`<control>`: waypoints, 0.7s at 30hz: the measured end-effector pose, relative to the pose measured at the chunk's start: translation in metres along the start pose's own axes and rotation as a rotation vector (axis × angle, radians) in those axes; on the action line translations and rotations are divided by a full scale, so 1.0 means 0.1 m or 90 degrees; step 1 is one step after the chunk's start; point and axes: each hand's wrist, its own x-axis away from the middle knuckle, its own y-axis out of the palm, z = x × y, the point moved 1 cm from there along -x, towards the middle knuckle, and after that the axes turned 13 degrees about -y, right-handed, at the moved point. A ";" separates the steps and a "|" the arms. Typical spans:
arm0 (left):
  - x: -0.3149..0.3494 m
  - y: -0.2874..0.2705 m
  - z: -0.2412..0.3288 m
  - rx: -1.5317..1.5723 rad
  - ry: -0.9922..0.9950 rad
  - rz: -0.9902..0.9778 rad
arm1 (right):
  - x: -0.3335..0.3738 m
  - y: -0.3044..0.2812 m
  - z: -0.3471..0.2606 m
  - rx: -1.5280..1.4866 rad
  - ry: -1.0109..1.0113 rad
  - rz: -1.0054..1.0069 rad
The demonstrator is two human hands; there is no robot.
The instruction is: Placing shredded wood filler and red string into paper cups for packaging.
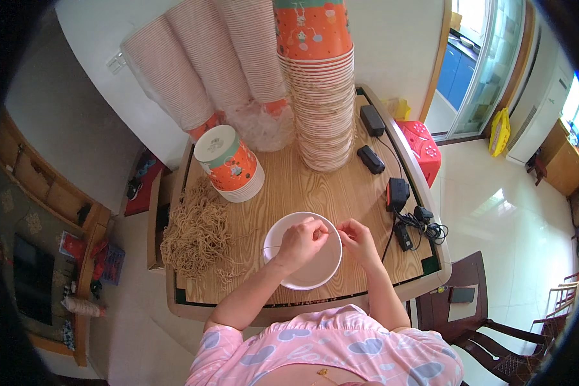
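A white paper bucket (pixel 312 278) stands mouth up near the table's front edge. Over its opening, my left hand (pixel 302 242) is closed in a pinch on a thin tan string. A strand of it runs out leftward across the bucket's left rim. My right hand (pixel 360 240) is closed too, its fingertips pinching the string at the right rim, close to the left hand's fingers. The exact grip is small and partly hidden by the fingers. To the left lies a tangled pile of tan strings (pixel 198 231).
Behind the pile, a short upside-down stack of orange buckets (pixel 235 167) stands on the wooden table (pixel 264 212). A tall bucket stack (pixel 321 103) with strings rises at the back, beside plastic-wrapped stacks (pixel 199 51). Black adapters and cables (pixel 421 225) line the right edge, near a red stool (pixel 419 148).
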 end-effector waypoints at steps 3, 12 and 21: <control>-0.01 -0.05 0.01 0.000 0.022 0.029 | 0.00 0.02 0.00 -0.005 -0.004 0.000; -0.12 -0.24 0.02 -0.256 0.093 0.080 | -0.02 0.00 -0.12 -0.052 -0.014 0.082; 0.03 -0.27 0.04 -0.256 0.070 0.109 | 0.02 -0.02 -0.15 -0.048 0.033 -0.036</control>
